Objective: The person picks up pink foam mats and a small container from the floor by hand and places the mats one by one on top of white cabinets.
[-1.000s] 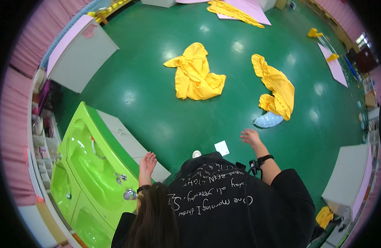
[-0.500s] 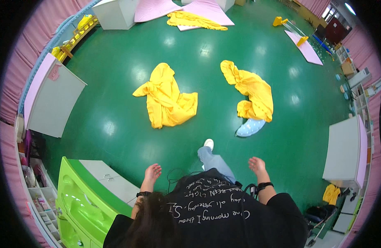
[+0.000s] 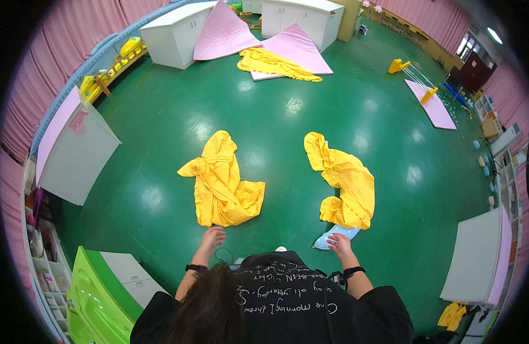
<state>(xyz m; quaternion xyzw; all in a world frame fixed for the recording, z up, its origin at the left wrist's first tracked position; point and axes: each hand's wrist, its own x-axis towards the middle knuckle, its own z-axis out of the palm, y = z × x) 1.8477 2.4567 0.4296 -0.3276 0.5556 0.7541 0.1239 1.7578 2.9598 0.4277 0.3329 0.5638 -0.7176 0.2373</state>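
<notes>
My left hand is held out with empty, slightly bent fingers, just short of a crumpled yellow ruffled cloth on the floor. My right hand is likewise empty, its fingers loosely spread. In the picture it overlaps a light blue piece with white dots, seemingly well above it. That piece is partly covered by a second yellow ruffled cloth, which lies in a curved heap to the right. Whether the blue piece is a pillow or a cloth, I cannot tell.
Further off, another yellow cloth lies across pink mats. White cabinets stand behind. A grey-white panel and a green sink unit are at left, a white panel at right. A yellow-ended rack sits far right.
I have moved forward, so both yellow cloths and the blue piece are nearer to my hands. Both hands stay empty, and the right one now overlaps the blue piece in the picture.
</notes>
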